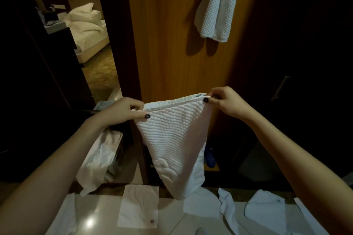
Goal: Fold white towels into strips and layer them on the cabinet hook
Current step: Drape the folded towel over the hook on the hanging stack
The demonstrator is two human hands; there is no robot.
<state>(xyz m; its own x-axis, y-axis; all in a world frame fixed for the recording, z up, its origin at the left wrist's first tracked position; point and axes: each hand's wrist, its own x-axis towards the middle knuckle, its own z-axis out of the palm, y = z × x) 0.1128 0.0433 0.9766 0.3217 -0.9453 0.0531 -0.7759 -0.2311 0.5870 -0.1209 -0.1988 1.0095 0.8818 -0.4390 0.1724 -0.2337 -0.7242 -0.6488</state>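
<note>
Head view: left hand [124,109] and right hand [227,101] stretch the white towel [172,139], each grip pinching a top corner, so it hangs straight for folding.

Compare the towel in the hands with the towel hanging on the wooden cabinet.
The held towel is pinched at its top corners by the left hand and right hand; the hanging towel hangs against the cabinet untouched. The held towel is spread wide, tapering downward; the hanging towel is a narrow strip. Both are white with a bumpy weave.
</note>
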